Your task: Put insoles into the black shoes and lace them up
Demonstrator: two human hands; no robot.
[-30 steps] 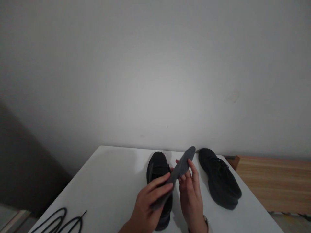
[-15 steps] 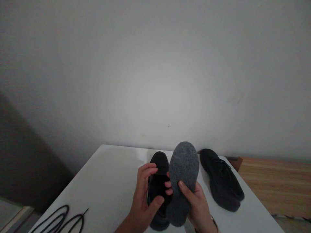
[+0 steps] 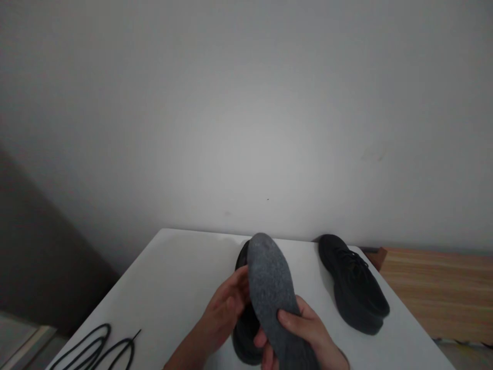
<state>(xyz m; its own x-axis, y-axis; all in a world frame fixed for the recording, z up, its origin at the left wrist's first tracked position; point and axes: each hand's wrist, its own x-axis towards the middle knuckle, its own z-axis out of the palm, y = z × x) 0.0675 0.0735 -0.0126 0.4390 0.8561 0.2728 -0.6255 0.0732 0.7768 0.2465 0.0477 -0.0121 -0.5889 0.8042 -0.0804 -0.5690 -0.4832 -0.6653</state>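
A grey felt insole (image 3: 271, 288) is held flat side toward me above a black shoe (image 3: 243, 334) on the white table (image 3: 177, 288). My right hand (image 3: 308, 336) grips the insole's near end, thumb across its face. My left hand (image 3: 225, 308) touches the insole's left edge with curled fingers, over the shoe's opening. Most of that shoe is hidden behind the insole and my hands. A second black shoe (image 3: 352, 282), laced, lies on the table to the right, apart from both hands.
A loose black shoelace (image 3: 98, 347) lies coiled near the table's front left corner. A pale wall stands right behind the table. A wooden surface (image 3: 439, 293) adjoins the table on the right.
The insole has tilted and shifted left over the shoe. My right hand has slid down to its near end. My left hand has moved from the shoe's opening to the insole's edge.
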